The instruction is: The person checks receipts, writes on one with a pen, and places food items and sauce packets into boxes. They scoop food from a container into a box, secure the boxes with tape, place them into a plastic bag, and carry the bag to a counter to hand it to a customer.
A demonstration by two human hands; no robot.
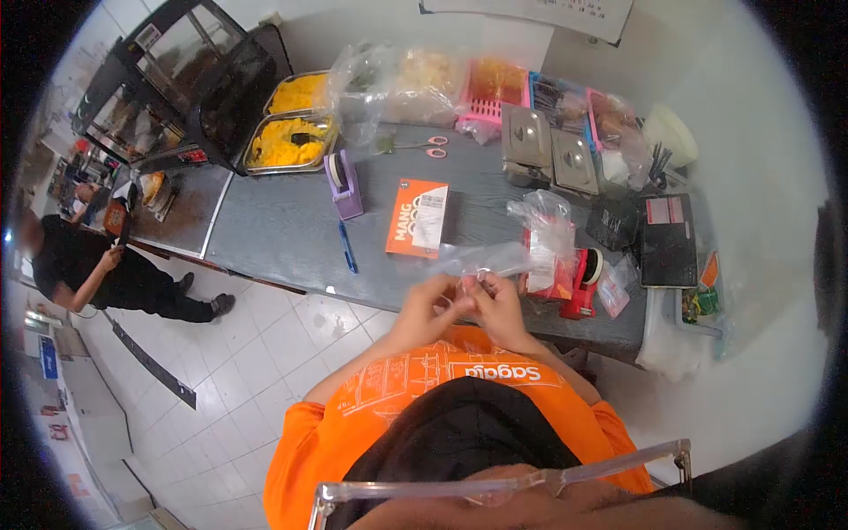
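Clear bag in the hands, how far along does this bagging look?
Done: one filled bag stands on the counter beside the red tape dispenser. In hand: left hand and right hand pinch a clear bag; contents unclear. Left: hard to tell; the orange box lies untouched.

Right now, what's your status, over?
Left hand and right hand both pinching clear plastic bag. Bag held at near edge of grey table. Red tape dispenser beside right hand, not touching.
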